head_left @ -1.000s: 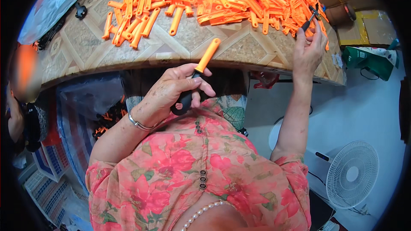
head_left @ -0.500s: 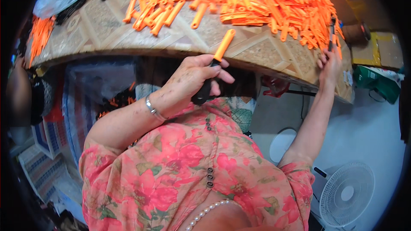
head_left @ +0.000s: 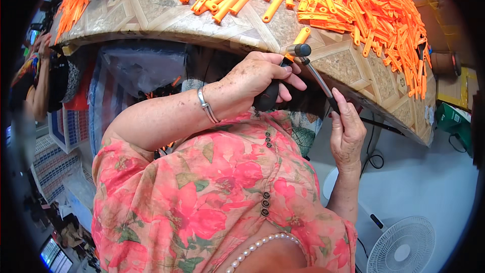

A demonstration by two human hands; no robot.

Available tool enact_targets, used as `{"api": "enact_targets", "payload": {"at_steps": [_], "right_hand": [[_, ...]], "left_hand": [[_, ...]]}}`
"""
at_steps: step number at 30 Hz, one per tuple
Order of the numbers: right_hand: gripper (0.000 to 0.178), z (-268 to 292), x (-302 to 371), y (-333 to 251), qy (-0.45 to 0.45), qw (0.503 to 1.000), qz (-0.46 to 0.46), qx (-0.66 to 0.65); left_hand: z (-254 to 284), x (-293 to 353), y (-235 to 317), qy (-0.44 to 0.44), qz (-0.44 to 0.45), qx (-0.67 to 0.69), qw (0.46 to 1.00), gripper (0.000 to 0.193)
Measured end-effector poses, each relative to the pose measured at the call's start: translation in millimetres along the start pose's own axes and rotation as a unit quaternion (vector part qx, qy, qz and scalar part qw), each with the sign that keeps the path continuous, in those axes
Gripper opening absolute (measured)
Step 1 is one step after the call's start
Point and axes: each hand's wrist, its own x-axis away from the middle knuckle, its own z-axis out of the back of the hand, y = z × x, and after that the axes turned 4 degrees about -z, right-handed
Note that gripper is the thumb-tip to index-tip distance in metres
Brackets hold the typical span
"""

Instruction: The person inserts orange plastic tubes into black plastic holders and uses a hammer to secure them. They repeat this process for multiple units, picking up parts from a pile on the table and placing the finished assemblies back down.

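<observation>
My left hand (head_left: pixel 262 73) is closed around a black rounded handle (head_left: pixel 268 97) at the table's near edge. From that handle a long orange plastic piece (head_left: pixel 302 35) with a hole near its tip points up and to the right. In my right hand (head_left: pixel 349 134) is a small hammer (head_left: pixel 317 79) with a thin metal shaft, its dark grip between thumb and fingers. The hammer's head lies across the lower part of the orange piece, near my left fingers; whether they touch, I cannot tell.
Similar orange pieces lie in a big heap (head_left: pixel 353 10) on the patterned table (head_left: pixel 212 38). Another orange bunch (head_left: pixel 73 7) is at the far left. A white fan (head_left: pixel 402 251) stands at lower right, cardboard boxes (head_left: pixel 457 88) beyond the table. Another person's arm (head_left: pixel 40 83) shows at left.
My right hand has come from the heap at the right edge to beside my left hand, bringing the hammer's head over the orange piece. The whole view has shifted slightly.
</observation>
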Motion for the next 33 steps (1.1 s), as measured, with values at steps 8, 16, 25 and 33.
{"api": "enact_targets", "payload": {"at_steps": [8,16,25,33], "right_hand": [[0.05,1.7,0.5,5.7,0.046,0.996,0.077,-0.016],[0.056,-0.2,-5.2,0.8,0.112,0.99,0.089,-0.019],[0.055,-2.8,-3.9,8.6,0.036,0.999,0.031,0.0],[0.046,-0.1,-7.5,-3.3,-0.001,0.997,0.034,0.068]], "left_hand": [[-0.6,-0.6,-0.4,0.013,0.0,0.004,1.0,0.024],[0.7,-2.6,-1.3,0.016,-0.001,0.008,1.0,0.025],[2.6,-5.4,-3.0,0.012,-0.005,0.017,1.0,0.024],[1.7,-3.7,-0.7,0.014,-0.007,0.017,1.0,0.024]]}}
